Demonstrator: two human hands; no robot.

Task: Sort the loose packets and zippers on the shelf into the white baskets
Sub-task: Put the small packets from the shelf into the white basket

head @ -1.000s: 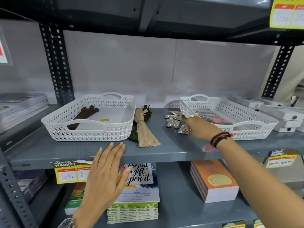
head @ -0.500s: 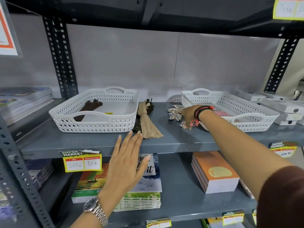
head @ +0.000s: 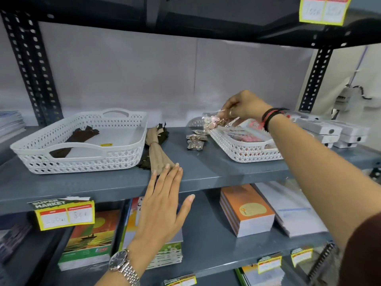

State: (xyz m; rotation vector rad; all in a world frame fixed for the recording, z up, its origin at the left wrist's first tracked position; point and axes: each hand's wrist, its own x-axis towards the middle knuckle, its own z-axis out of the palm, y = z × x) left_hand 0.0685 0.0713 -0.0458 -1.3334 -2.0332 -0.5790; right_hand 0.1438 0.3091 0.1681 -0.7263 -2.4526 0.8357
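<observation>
My right hand [head: 244, 105] pinches a clear packet [head: 214, 122] of pinkish metal pieces, held above the left rim of the right white basket [head: 243, 153], which holds several packets. More loose packets [head: 195, 141] lie on the grey shelf just left of that basket. A tied bundle of beige zippers [head: 157, 153] lies over dark zippers between the baskets. My left hand [head: 162, 203] is flat and open, fingertips touching the bundle's near end. The left white basket [head: 78, 159] holds a dark brown zipper bundle [head: 76, 140].
The shelf's front edge [head: 115, 193] carries a yellow price tag [head: 64, 213]. White boxes [head: 334, 133] stand right of the right basket. Book stacks [head: 245, 209] fill the shelf below. The upper shelf [head: 185, 19] hangs close overhead, with a black upright [head: 31, 69] at the left.
My right hand picked a packet off the shelf and lifted it up and right over the right basket. My left hand slid forward to touch the beige zipper bundle.
</observation>
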